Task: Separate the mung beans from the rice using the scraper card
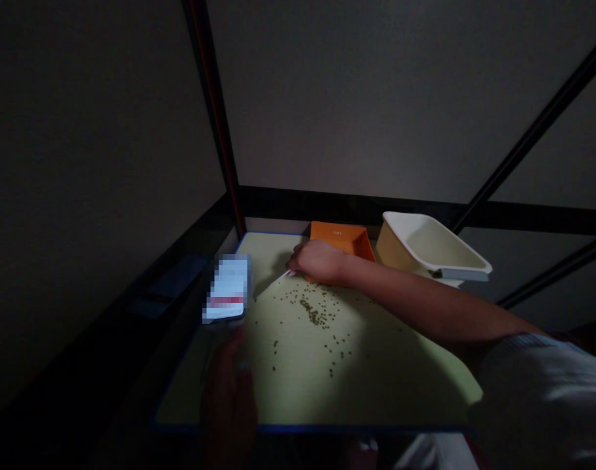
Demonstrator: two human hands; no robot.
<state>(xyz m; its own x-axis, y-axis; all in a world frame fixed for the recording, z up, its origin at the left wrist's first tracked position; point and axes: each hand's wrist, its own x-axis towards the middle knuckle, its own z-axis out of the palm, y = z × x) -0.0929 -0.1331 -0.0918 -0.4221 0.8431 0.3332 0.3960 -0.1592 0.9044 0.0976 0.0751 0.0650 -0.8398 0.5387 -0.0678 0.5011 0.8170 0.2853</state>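
Note:
My right hand (pixel 318 261) reaches across a pale green mat (pixel 386 385) and is closed on a thin white stick-like tool (pixel 277 280) that points left and down onto the mat. Several small dark green beans (pixel 313 314) lie scattered on the mat just below that hand. My left hand (pixel 229 398) is in deep shadow at the near left. It holds up a phone (pixel 228 288) with a lit screen. An orange tray (pixel 349 239) sits right behind my right hand.
A cream plastic tub (pixel 427 251) stands tilted at the back right, beside the orange tray. Dark frame bars run along the back and the sides. A dim flat dark object (pixel 168 284) lies left of the mat. The room is dark.

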